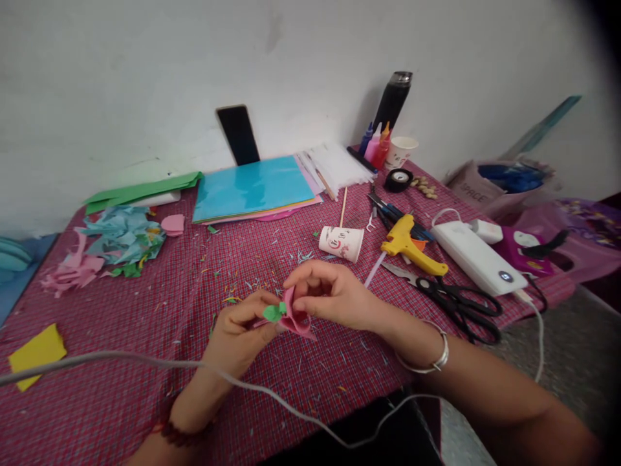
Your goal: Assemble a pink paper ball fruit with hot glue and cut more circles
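Observation:
My left hand (pixel 237 333) and my right hand (pixel 330 294) meet over the red checked tablecloth (pixel 145 362) near its front edge. Between them is a small pink foam flower piece (pixel 297 319) with a green leaf bit (pixel 274 313) on its left side. The left fingers pinch the green and pink part from the left. The right fingers curl over the pink piece from above and the right. A silver bangle is on my right wrist and a dark bead bracelet on my left.
A tipped paper cup (pixel 342 243), a yellow glue gun (pixel 410 243), black scissors (pixel 460 304) and a white power bank (pixel 478 259) lie to the right. Coloured sheets (pixel 252 188) lie at the back, paper scraps (pixel 121 236) at the left. A grey cable (pixel 145 362) crosses the front.

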A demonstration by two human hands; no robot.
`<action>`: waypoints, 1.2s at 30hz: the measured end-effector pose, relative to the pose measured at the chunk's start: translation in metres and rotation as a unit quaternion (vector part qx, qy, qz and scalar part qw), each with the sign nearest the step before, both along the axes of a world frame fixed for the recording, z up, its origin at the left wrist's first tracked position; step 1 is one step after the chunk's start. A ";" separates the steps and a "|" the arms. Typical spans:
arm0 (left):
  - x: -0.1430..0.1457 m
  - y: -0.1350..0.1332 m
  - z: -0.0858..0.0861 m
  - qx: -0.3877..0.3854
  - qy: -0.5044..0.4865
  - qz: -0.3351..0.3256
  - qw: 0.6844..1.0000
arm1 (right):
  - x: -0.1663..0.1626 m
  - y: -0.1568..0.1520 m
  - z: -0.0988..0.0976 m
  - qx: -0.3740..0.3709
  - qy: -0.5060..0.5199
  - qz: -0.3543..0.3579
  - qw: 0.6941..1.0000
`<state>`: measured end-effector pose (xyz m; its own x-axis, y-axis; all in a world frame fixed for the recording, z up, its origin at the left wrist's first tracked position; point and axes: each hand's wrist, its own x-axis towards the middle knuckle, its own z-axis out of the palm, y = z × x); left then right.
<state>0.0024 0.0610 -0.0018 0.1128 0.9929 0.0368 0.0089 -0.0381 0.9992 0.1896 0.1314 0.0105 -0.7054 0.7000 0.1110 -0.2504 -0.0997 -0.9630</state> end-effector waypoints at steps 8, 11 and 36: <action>-0.003 -0.002 -0.009 -0.038 -0.006 0.039 0.999 | 0.003 0.005 0.001 -0.036 0.048 0.050 0.997; -0.002 -0.003 -0.009 -0.056 0.012 0.093 0.994 | 0.006 0.008 0.003 -0.062 0.051 0.046 0.996; 0.024 -0.005 0.004 0.184 0.290 0.212 0.915 | -0.008 -0.017 0.006 0.340 -0.153 -0.137 0.918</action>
<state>0.0260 0.0563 0.0024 -0.1740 0.8843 0.4333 0.6251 -0.2409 0.7425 0.1814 0.1147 0.0162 -0.5849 0.6974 0.4141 0.1156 0.5771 -0.8085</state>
